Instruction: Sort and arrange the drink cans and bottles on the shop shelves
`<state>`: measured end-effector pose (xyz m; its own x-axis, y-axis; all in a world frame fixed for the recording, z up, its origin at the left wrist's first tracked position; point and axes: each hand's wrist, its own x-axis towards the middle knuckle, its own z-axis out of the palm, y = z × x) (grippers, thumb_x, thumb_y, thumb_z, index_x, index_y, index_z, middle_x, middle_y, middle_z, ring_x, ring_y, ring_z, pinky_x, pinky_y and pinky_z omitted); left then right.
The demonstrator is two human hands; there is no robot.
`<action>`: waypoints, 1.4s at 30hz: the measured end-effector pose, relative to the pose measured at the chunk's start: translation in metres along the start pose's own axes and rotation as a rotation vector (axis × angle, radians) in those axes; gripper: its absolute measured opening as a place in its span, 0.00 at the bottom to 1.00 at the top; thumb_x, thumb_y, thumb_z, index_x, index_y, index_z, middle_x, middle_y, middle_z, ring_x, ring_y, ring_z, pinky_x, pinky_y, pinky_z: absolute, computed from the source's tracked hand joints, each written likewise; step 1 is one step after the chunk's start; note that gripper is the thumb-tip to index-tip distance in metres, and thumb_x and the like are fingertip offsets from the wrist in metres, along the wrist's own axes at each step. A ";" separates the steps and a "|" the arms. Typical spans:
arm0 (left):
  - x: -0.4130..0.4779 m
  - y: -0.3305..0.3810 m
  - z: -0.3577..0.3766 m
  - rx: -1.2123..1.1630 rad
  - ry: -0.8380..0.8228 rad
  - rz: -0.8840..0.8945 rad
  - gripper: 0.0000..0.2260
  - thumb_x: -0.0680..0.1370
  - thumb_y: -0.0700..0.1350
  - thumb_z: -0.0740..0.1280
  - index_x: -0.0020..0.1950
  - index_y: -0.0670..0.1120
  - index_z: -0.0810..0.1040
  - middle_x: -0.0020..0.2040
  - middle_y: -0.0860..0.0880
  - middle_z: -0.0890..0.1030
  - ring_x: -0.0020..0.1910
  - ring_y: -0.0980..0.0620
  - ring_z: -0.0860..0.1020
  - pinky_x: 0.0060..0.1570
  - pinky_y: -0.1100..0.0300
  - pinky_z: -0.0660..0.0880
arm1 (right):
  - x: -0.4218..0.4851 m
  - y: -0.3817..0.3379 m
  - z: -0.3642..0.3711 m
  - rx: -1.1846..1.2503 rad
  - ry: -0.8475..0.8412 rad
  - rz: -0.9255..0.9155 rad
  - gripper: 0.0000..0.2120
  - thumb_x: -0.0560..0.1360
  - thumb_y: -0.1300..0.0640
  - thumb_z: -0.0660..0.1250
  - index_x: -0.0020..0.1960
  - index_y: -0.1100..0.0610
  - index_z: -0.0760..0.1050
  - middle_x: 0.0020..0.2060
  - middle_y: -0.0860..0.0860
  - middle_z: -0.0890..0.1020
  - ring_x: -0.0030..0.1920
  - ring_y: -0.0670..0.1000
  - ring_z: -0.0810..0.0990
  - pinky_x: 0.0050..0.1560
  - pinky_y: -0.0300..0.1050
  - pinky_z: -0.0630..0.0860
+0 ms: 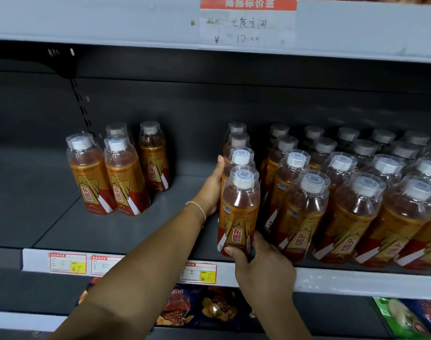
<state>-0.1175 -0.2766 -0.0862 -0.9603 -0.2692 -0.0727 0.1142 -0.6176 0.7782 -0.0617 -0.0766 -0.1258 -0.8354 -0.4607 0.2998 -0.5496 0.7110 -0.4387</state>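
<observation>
Amber drink bottles with gold and red labels and white caps stand on a dark grey shelf point(140, 231). My right hand point(256, 263) grips the base of the front bottle point(239, 212) in the leftmost row of the big block. My left hand point(213, 190) lies flat against the left side of the row of bottles behind it point(239, 158). Several more rows point(356, 197) fill the shelf to the right. A small group of bottles point(118, 173) stands apart at the left.
A bare stretch of shelf separates the left group from the block. Price tags point(201, 272) line the shelf's front edge. The upper shelf's edge carries a large handwritten tag point(248, 23). Snack bags point(185, 307) lie on the shelf below.
</observation>
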 end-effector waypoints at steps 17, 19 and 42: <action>0.014 -0.015 0.011 0.130 0.099 0.054 0.30 0.80 0.63 0.55 0.75 0.46 0.68 0.64 0.43 0.79 0.61 0.51 0.77 0.60 0.52 0.75 | 0.003 0.017 -0.003 -0.009 -0.025 0.033 0.30 0.76 0.30 0.57 0.71 0.46 0.70 0.56 0.43 0.82 0.55 0.45 0.81 0.47 0.38 0.73; 0.013 -0.014 0.012 0.128 0.094 0.056 0.30 0.80 0.63 0.55 0.75 0.45 0.68 0.59 0.47 0.81 0.57 0.51 0.80 0.57 0.53 0.75 | 0.003 0.017 -0.003 0.000 -0.020 0.027 0.30 0.76 0.30 0.58 0.71 0.47 0.70 0.56 0.43 0.82 0.54 0.46 0.81 0.47 0.39 0.74; -0.015 -0.028 0.021 0.226 0.140 0.075 0.28 0.82 0.64 0.45 0.58 0.49 0.79 0.51 0.48 0.86 0.52 0.51 0.84 0.47 0.60 0.80 | 0.001 0.021 -0.003 0.042 0.033 0.010 0.29 0.75 0.32 0.62 0.69 0.47 0.74 0.54 0.45 0.84 0.54 0.47 0.82 0.47 0.40 0.75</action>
<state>-0.1112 -0.2396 -0.0942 -0.9051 -0.4169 -0.0833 0.1086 -0.4162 0.9027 -0.0742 -0.0613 -0.1322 -0.8405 -0.4355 0.3224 -0.5416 0.6925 -0.4765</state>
